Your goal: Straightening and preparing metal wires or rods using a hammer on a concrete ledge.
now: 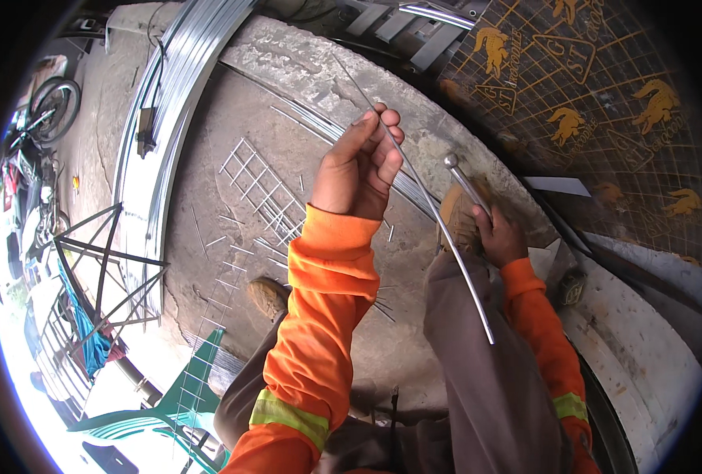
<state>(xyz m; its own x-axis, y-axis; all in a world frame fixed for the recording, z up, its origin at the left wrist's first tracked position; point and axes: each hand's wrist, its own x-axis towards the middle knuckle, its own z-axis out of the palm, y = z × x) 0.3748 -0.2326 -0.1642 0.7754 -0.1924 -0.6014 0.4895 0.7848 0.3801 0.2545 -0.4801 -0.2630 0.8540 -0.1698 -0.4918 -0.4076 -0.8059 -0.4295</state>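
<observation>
My left hand is raised in the middle, its thumb and fingers pinched on a thin, straight metal rod. The rod slants from the far side down to the right, ending above my right thigh. Lower on the right, my right hand is wrapped round a metal bar with a round knob, the knob pointing away from me. Beyond my left forearm a welded wire grid lies on the concrete, with short cut rod pieces about it. A bundle of long thin rods passes behind my left hand.
Long silvery metal profiles lie at left, beside a dark triangular wire frame. A green plastic chair stands at lower left. Dark printed boards lean at right. My boots rest on the concrete.
</observation>
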